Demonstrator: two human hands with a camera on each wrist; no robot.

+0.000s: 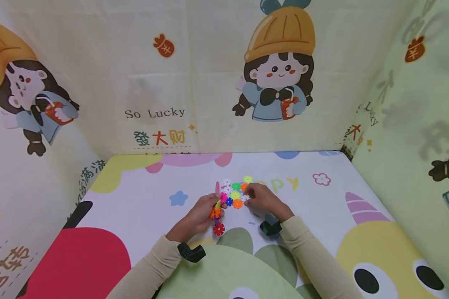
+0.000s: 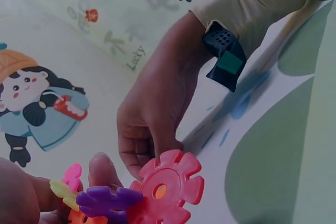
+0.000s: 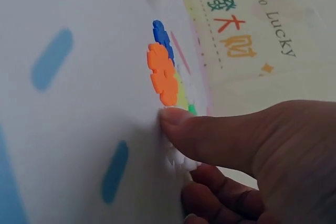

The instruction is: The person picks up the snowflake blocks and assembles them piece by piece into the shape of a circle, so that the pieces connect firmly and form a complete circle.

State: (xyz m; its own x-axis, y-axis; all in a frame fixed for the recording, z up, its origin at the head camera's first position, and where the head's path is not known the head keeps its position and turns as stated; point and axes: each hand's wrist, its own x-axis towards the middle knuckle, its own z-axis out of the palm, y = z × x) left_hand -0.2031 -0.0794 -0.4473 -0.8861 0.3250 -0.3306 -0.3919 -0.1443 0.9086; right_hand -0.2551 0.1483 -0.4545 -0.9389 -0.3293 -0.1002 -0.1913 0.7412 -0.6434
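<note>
My left hand (image 1: 200, 214) grips a short chain of linked plastic snowflake discs over the table. A red disc (image 2: 181, 184) hangs at its near end, joined to a purple disc (image 2: 107, 201); orange, yellow and pink discs (image 2: 72, 176) follow, partly covered by the fingers. My right hand (image 1: 263, 199) is down at the tabletop, thumb and fingers pinching a white snowflake disc (image 3: 179, 157). Beside that thumb lie an orange disc (image 3: 163, 74) and a blue disc (image 3: 161, 36).
Loose discs lie in a cluster between and beyond the hands, among them a green disc (image 1: 235, 186), a yellow disc (image 1: 235, 194) and white discs (image 1: 226, 182). They rest on a printed table cover (image 1: 134, 211). Patterned cloth walls (image 1: 209, 83) enclose the back and sides.
</note>
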